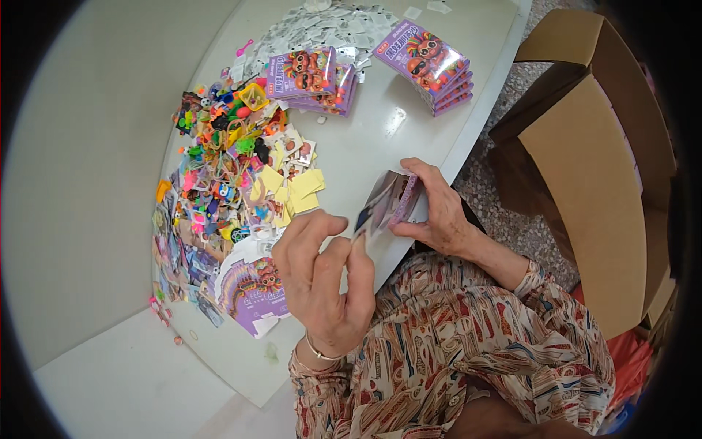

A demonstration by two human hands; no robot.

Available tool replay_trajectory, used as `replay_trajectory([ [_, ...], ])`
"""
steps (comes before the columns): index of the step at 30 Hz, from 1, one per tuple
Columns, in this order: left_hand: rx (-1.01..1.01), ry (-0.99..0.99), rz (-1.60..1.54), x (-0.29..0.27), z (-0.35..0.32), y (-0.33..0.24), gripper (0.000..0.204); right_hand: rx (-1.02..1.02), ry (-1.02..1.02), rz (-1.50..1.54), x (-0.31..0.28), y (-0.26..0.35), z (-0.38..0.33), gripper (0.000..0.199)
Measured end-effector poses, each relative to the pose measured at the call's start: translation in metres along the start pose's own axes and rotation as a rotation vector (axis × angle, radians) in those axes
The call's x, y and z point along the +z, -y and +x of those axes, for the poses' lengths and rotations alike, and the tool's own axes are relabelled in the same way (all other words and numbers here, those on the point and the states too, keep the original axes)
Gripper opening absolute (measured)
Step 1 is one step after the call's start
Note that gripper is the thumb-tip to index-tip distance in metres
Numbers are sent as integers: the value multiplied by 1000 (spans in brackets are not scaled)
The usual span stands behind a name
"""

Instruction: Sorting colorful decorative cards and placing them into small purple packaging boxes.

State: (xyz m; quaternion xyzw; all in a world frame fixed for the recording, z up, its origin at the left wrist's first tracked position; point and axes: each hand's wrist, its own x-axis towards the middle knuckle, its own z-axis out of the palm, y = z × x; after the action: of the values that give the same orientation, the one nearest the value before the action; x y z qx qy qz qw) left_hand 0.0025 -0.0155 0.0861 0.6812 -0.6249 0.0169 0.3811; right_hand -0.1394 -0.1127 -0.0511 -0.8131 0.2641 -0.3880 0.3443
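Observation:
My right hand (443, 214) grips a small purple cardboard box (407, 203) by its sides, above the table's near edge. The box is tilted, and its end facing my left hand looks unfolded. A thin glossy picture card (371, 211) stands between that end and my left hand (325, 274). The left fingertips pinch the card's near edge, while one finger is raised apart from it. How far the card reaches into the box is hidden. Beside my left wrist lies a stack of flat purple printed box blanks (262, 289).
A heap of small colourful toys (219, 161) covers the table's left side, with yellow paper squares (303, 189) at its edge. Small clear packets (322, 29) lie beyond. Two stacks of purple boxes (301, 73) stand at the back. A large open carton (592, 183) is at right.

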Motion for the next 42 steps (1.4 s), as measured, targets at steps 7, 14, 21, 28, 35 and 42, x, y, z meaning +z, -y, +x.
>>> replay_trajectory([
  [7,-11,151,-94,-7,13,-2,15,32,23,-16,-1,-1,-2,94],
  [14,-69,175,-81,-26,26,-3,11,112,44,27,-7,5,7,90],
  [21,-72,354,-306,-25,35,32,12,45,22,-14,-6,1,7,87],
  [28,-163,442,-349,-33,41,47,11,51,26,0,-6,2,8,82],
  [35,-428,403,-655,-56,50,38,8,78,24,101,-16,1,10,81],
  [42,-493,71,-588,-71,32,50,11,-62,130,-430,-51,30,56,76],
])
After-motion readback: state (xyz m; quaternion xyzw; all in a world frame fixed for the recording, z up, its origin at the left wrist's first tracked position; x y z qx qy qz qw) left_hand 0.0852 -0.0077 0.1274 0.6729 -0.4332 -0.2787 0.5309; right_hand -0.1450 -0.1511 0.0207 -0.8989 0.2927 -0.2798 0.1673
